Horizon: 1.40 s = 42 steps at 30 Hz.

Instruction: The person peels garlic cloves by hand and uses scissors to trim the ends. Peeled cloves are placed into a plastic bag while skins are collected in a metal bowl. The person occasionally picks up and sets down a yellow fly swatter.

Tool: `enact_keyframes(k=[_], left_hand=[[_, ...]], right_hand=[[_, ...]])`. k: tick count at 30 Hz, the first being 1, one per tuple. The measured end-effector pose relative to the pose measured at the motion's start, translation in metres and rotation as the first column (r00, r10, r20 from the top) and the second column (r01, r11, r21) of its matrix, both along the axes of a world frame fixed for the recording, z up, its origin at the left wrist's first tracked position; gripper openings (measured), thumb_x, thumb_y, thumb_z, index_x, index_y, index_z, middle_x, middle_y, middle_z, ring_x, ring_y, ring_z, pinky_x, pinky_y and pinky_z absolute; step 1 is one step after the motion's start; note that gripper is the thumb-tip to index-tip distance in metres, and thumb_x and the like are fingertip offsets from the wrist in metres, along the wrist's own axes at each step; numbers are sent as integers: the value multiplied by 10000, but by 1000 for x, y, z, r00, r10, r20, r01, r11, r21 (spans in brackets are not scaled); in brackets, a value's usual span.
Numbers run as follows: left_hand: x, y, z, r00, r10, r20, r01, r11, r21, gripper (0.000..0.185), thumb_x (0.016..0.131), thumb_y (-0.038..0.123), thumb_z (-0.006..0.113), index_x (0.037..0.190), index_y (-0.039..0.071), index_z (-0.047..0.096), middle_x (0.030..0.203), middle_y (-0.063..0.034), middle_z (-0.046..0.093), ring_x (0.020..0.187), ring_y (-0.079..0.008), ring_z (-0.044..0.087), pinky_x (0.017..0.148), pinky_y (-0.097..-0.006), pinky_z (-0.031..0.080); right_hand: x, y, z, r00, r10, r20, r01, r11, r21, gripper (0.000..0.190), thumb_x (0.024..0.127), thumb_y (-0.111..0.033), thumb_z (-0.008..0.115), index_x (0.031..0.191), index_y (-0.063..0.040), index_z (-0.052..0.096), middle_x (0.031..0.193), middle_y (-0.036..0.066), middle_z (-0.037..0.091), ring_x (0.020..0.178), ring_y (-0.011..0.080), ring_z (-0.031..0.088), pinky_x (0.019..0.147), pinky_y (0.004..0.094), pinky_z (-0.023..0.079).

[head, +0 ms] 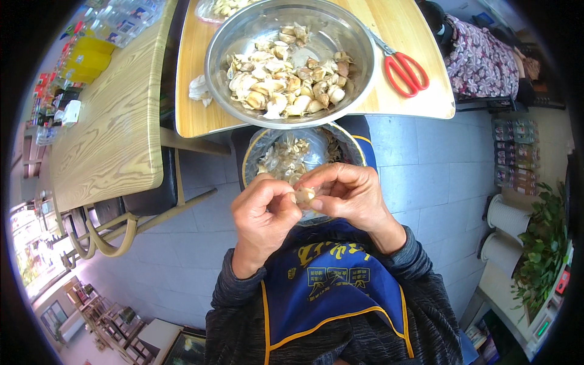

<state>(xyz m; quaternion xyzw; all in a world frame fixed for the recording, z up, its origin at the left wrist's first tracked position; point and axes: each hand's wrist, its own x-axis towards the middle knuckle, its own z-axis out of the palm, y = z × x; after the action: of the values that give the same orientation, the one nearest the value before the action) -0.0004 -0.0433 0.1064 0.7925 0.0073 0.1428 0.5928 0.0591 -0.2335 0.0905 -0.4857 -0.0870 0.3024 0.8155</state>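
Observation:
A garlic clove (305,195) with loose skin is pinched between the fingertips of my left hand (264,212) and my right hand (349,194). Below both hands stands a bin (245,164) lined with clear plastic, with papery garlic skins (285,157) in it. On the wooden table just beyond, a steel bowl (219,86) holds many unpeeled garlic cloves (273,82). Red-handled scissors (406,75) lie right of the bowl, their blades partly hidden by its rim. Behind the bowl at the left, a plastic bag (223,8) holds pale cloves.
A crumpled white tissue (199,89) lies left of the bowl. Another wooden table (114,123) with drink bottles (86,57) stands at the left, chairs beneath it. A person in a flowered top (481,59) sits at the upper right. Packed bottles (515,155) and a leafy plant (543,246) are at the right.

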Motion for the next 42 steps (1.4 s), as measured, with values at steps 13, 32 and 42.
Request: enact_keyframes(k=[13,32,42], left_hand=[[14,4,21,978,-124,167,103,986,130,215,845,-112,735,1035,-14,753,916,-72,661,704,-96,584,594,-242,466],[17,7,15,950,-224,217,132,920,370,208,733,-132,746,863,22,694,750,-65,627,606,-160,605,543,-290,479],[6,5,-2,992,-120,40,119,993,19,134,814,-129,704,860,-8,668,808,-15,588,639,-44,483,538,-222,375]], right_hand=[[1,-6,-8,975,89,-204,-44,975,216,205,943,67,740,1147,66,745,1018,166,794,882,218,781,825,341,655],[10,-12,10,993,109,50,-102,987,-122,181,926,28,797,1107,28,811,1056,115,786,898,135,727,807,275,602],[9,-12,3,994,103,-31,-101,994,48,214,889,108,752,1090,36,772,1128,140,781,957,153,731,859,301,608]])
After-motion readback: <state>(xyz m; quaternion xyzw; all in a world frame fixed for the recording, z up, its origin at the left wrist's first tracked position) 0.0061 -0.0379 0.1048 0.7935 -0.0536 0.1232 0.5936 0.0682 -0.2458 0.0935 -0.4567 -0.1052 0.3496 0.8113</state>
